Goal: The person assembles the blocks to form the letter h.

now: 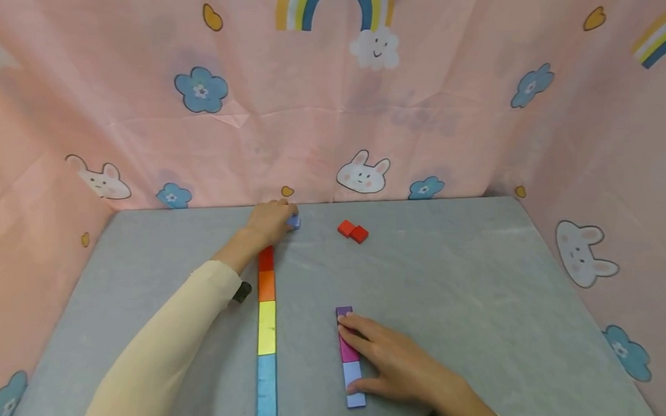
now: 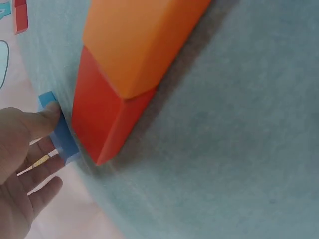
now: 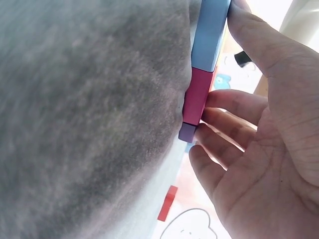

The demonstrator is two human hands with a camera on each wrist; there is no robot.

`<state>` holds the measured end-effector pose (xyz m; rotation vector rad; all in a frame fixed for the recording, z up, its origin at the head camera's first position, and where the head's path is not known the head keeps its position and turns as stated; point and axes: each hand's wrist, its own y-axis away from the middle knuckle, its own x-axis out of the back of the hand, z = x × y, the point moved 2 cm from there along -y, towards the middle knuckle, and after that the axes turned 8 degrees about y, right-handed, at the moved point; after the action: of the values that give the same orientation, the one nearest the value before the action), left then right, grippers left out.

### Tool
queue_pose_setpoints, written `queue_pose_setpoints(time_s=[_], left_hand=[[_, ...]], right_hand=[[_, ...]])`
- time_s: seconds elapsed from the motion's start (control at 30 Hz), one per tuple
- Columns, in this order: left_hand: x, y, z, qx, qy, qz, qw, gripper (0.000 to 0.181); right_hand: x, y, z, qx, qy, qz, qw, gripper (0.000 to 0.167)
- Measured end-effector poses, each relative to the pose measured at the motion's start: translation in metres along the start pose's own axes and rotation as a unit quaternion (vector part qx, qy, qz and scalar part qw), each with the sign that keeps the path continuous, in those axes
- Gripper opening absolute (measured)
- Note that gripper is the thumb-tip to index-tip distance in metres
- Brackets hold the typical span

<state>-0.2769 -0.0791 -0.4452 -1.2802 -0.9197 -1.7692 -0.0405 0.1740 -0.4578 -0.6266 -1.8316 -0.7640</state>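
Observation:
At the far side of the table my left hand (image 1: 270, 222) pinches a blue block (image 2: 62, 132) between thumb and fingers, just past the red end of a long row. That row runs from a red block (image 1: 265, 259) through an orange block (image 1: 266, 286) and a yellow block (image 1: 267, 328) to a light blue block (image 1: 266, 388). My right hand (image 1: 401, 362) rests along a shorter row: a purple block (image 1: 344, 310), a magenta block (image 1: 349, 352) and a periwinkle block (image 1: 352, 379). Its fingertips touch the purple and magenta part, its thumb the periwinkle part.
Two small red blocks (image 1: 359, 234) lie touching at the back, right of the left hand. Under everything is a grey table surface (image 1: 451, 277). Pink printed cloth (image 1: 446, 124) hangs behind the table and along both sides.

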Motion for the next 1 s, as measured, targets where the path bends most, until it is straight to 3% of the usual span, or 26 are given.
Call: queue_pose_setpoints(time_s=[0.17, 0.33, 0.57, 0.8, 1.0], left_hand=[[-0.003, 0.0, 0.005, 0.005, 0.049, 0.001, 0.9988, 0.028], [-0.001, 0.006, 0.01, -0.008, 0.071, 0.028, 0.997, 0.029], [0.005, 0.034, 0.019, -0.056, 0.096, 0.053, 0.9924, 0.038], [0.01, 0.056, 0.032, -0.075, 0.114, 0.055, 0.9891, 0.037], [0.005, 0.077, 0.042, -0.079, 0.13, 0.051, 0.987, 0.04]], right_hand=[[-0.001, 0.002, 0.002, -0.002, -0.001, 0.012, 0.9999, 0.092], [-0.002, 0.002, 0.004, 0.01, 0.014, 0.04, 0.9991, 0.091], [-0.002, 0.0, 0.002, 0.01, 0.01, 0.021, 0.9997, 0.091], [-0.002, -0.002, 0.001, 0.008, 0.007, 0.017, 0.9998, 0.091], [-0.002, -0.001, 0.001, 0.012, 0.007, 0.016, 0.9998, 0.091]])
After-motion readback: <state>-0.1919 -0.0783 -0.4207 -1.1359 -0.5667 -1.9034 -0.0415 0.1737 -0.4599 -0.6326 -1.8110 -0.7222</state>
